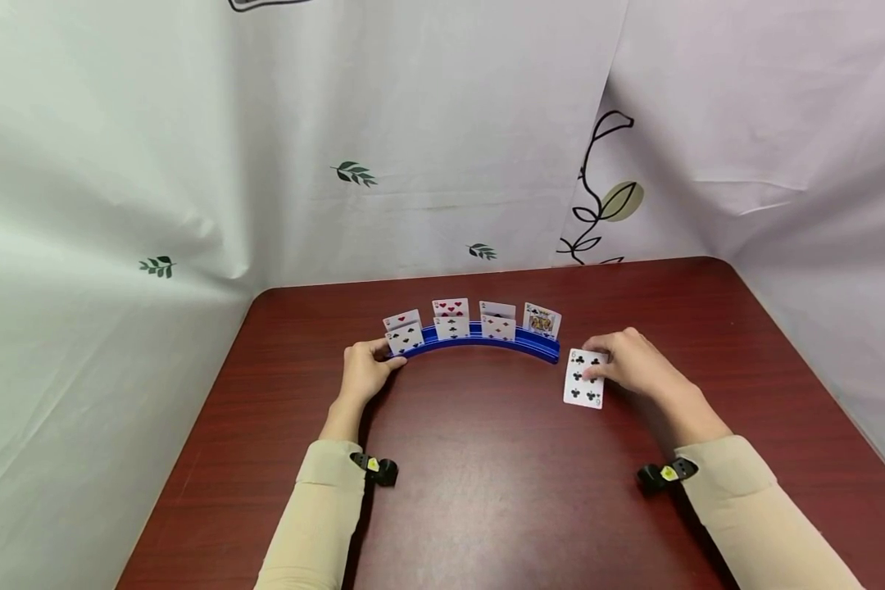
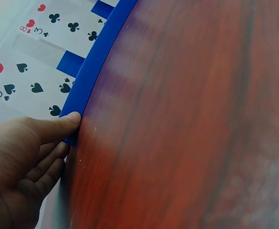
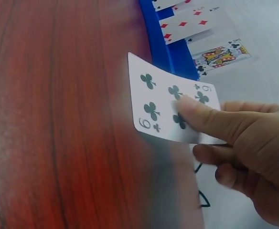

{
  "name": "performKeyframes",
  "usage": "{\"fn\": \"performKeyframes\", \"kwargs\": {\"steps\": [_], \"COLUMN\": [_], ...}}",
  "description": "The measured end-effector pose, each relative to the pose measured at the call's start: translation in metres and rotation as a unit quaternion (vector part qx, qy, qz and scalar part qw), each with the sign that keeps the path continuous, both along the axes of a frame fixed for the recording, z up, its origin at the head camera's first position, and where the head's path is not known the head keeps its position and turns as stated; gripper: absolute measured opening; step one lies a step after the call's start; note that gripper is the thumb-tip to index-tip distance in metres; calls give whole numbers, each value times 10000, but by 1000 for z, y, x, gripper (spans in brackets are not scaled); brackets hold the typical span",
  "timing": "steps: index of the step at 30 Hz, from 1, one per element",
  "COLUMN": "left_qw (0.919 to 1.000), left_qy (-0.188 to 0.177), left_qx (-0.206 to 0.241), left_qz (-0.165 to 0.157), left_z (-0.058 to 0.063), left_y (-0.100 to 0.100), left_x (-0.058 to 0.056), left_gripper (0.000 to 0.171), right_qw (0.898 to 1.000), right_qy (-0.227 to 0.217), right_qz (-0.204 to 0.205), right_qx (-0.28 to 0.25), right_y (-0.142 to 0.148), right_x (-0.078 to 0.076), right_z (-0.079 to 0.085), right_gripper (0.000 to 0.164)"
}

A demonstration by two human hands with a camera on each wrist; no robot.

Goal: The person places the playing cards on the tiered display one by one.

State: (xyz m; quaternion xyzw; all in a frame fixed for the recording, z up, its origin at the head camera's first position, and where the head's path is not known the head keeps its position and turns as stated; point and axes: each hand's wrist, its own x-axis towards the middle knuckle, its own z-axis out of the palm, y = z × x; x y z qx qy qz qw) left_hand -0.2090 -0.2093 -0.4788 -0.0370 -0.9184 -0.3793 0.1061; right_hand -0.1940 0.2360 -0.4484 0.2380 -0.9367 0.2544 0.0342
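Observation:
A curved blue card holder [image 1: 540,348] stands on the table with playing cards upright in it. My left hand [image 1: 363,377] grips its left end, the thumb on the front edge in the left wrist view. Beside that thumb is the five of spades [image 1: 404,337], with a heart card [image 1: 401,319] behind it. My right hand [image 1: 629,360] pinches a six of clubs [image 1: 574,392], face up, thumb across its front. The card is just right of the holder's right end, near the king of clubs [image 1: 542,319]. In the right wrist view the card [image 3: 138,98] bends slightly.
Further along the holder are the three of clubs [image 1: 451,328], the eight of hearts [image 1: 451,306] behind it, and a diamond card [image 1: 498,329] before another card [image 1: 497,309]. White printed curtains [image 1: 442,98] enclose the back and sides of the reddish-brown table [image 1: 501,475].

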Motion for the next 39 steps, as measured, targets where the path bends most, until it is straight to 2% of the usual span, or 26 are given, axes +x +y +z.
{"fn": "performKeyframes", "kwargs": {"steps": [6, 18, 26, 39], "left_qw": [10000, 10000, 10000, 10000], "left_qy": [-2, -27, -83, -35], "left_qx": [9, 16, 9, -25], "left_qz": [-23, -42, -13, -47], "left_z": [-1, -2, -2, -1], "left_y": [-1, -2, -2, -2], "left_x": [0, 0, 0, -2], "left_gripper": [31, 31, 32, 31], "right_qw": [9966, 9813, 9753, 9628], "right_qy": [734, 1640, 1893, 2405], "right_qz": [186, 505, 438, 250], "right_qx": [-340, -870, -1047, -1204], "right_y": [-4, -13, -26, -45], "right_x": [-2, -3, -5, -8], "right_z": [2, 11, 17, 16], "right_gripper": [23, 18, 18, 19]}}
